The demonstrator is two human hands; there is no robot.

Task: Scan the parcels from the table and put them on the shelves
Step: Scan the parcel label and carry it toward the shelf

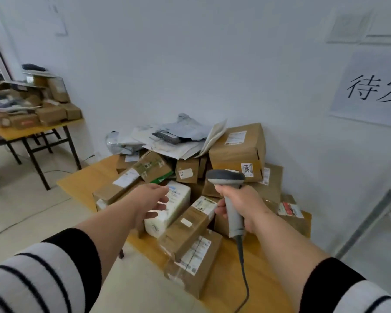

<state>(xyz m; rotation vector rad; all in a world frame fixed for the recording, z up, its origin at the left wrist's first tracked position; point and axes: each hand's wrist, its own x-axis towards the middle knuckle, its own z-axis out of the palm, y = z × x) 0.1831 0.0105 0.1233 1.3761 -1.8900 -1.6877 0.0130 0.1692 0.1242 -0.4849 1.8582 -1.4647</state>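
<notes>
A heap of brown cardboard parcels (237, 150) and grey mail bags (185, 129) covers a wooden table (84, 181) against the white wall. A white parcel (178, 199) lies in the middle of the heap. My left hand (149, 203) reaches over it with loosely spread fingers and holds nothing. My right hand (242, 206) grips the handle of a grey barcode scanner (226, 179), whose head points at the pile; its cable hangs down toward me. Brown boxes with white labels (190, 224) lie nearest to me.
A second table (32, 129) at the left carries more boxes and clutter. A metal shelf frame (375, 213) stands at the right edge. A paper sign (370, 91) hangs on the wall. Pale tiled floor (20, 204) lies between the tables, with a cable running across it.
</notes>
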